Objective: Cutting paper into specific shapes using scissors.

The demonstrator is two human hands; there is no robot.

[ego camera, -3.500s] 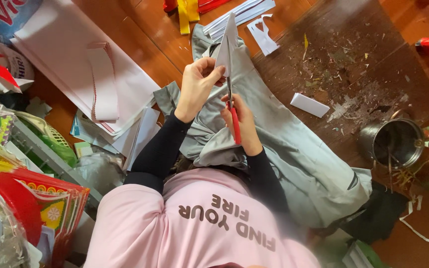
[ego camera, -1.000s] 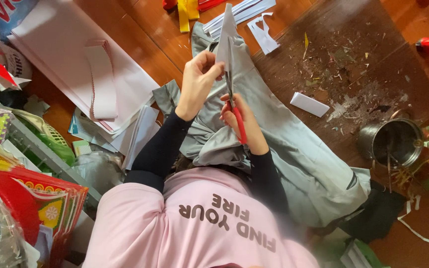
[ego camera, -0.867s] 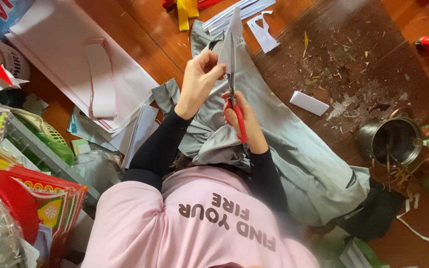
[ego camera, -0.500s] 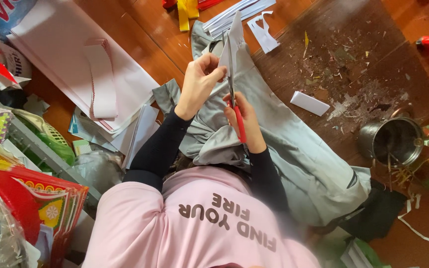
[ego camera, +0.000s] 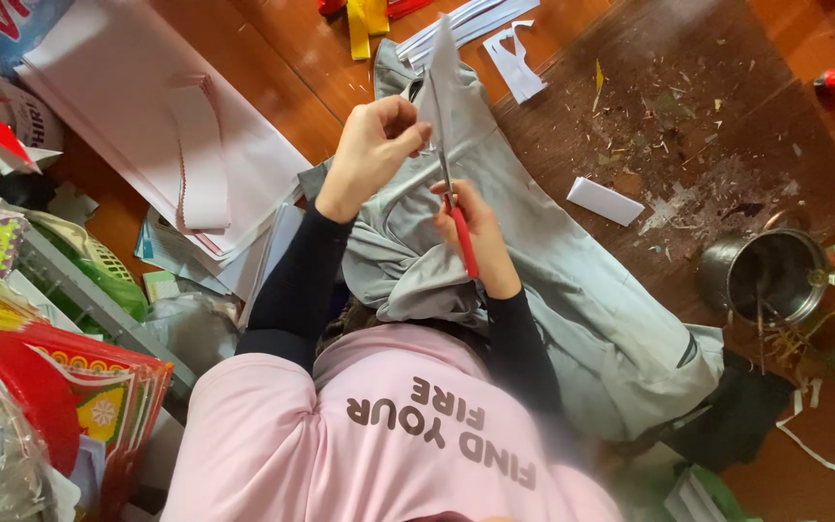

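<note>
Looking down from the head camera, the left hand (ego camera: 376,143) is pinching a thin white paper piece (ego camera: 445,60) upright, fingers clenched on its edge. The right hand (ego camera: 476,232) is gripping red-handled scissors (ego camera: 452,208), blades biting into the paper over the grey-trousered lap. Cutting well probably means slow snips and keeping the floppy sheet tight. A shiny round metal pot (ego camera: 765,275) is sitting near the wooden floor's (ego camera: 273,39) right edge.
</note>
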